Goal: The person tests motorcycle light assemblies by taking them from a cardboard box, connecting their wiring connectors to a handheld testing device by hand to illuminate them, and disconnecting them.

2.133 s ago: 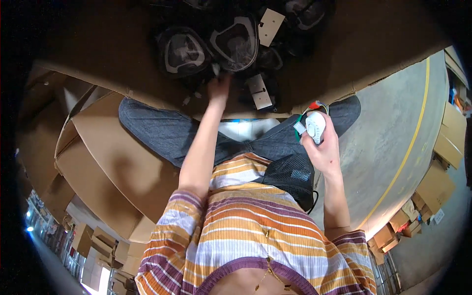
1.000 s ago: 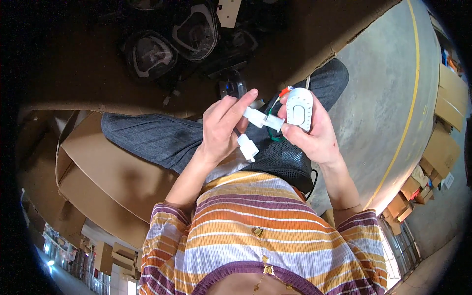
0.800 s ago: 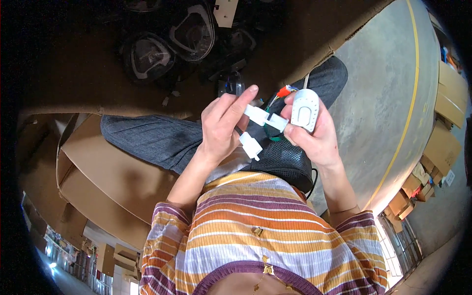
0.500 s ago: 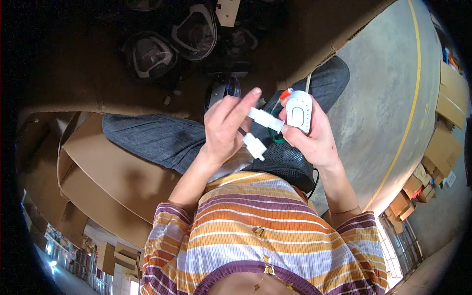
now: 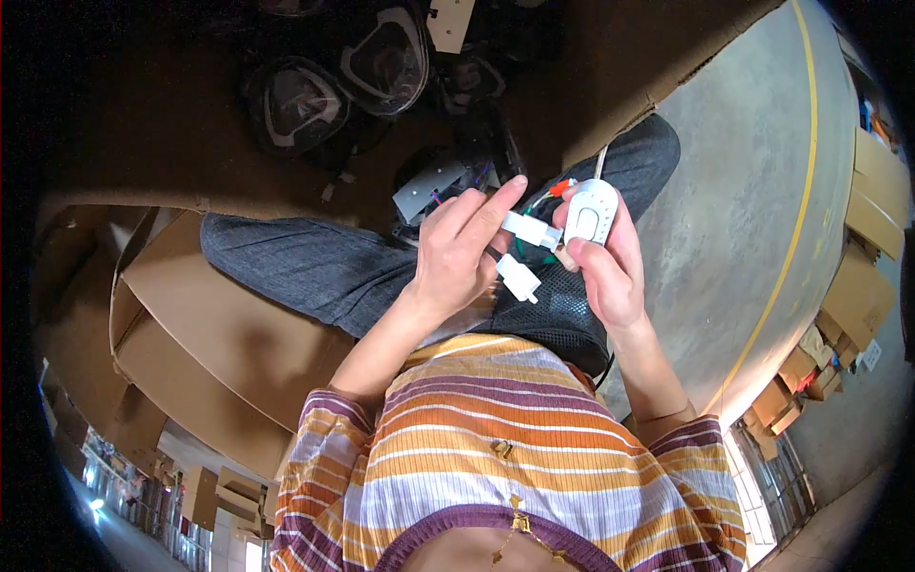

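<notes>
One striped shirt [image 5: 534, 410] filled the near part of the view, with a black mesh bag [image 5: 560, 315] just beyond it. Over the bag, the left hand [image 5: 453, 255] had a narrow grip on a white plug connector [image 5: 532, 231], index finger stretched out; a second white connector [image 5: 518, 277] hung just below that hand. The right hand [image 5: 615, 267] had its grip closed around a white round-ended device [image 5: 591, 210]. The first connector reached to the right thumb; whether that hand pinched it too, I could not tell. Beside the device showed a red-orange piece [image 5: 562, 188]. Beyond, legs in dark jeans [image 5: 276, 262] spread along a large cardboard carton [image 5: 600, 133], where dark, clear-fronted housings [image 5: 391, 62] lay in shadow. Farther right, a yellow line [image 5: 810, 124] crossed the concrete floor [image 5: 724, 210], with cardboard boxes [image 5: 853, 286] past it.
</notes>
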The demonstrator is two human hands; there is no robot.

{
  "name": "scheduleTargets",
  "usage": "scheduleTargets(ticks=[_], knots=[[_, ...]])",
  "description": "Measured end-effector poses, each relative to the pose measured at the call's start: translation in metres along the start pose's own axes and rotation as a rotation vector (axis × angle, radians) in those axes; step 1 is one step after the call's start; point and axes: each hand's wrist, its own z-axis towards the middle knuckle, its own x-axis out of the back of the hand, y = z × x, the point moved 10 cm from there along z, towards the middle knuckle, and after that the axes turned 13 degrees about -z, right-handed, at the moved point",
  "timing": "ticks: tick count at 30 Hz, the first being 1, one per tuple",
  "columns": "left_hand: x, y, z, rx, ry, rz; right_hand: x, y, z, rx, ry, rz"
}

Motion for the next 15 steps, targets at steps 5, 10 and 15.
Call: scheduleTargets(ticks=[5, 10, 15], knots=[[-0.016, -0.005, -0.001, 0.237, -0.312, -0.389, 0.001, -0.002, -0.001, 0.038, -0.081, -0.189], [-0.025, -0.013, -0.013, 0.315, -0.544, -0.536, -0.016, 0.002, -0.007, -0.009, -0.305, -0.321], [-0.031, -0.014, -0.017, 0.411, -0.553, -0.736, -0.02, 0.001, -0.006, 0.011, -0.305, -0.248]])
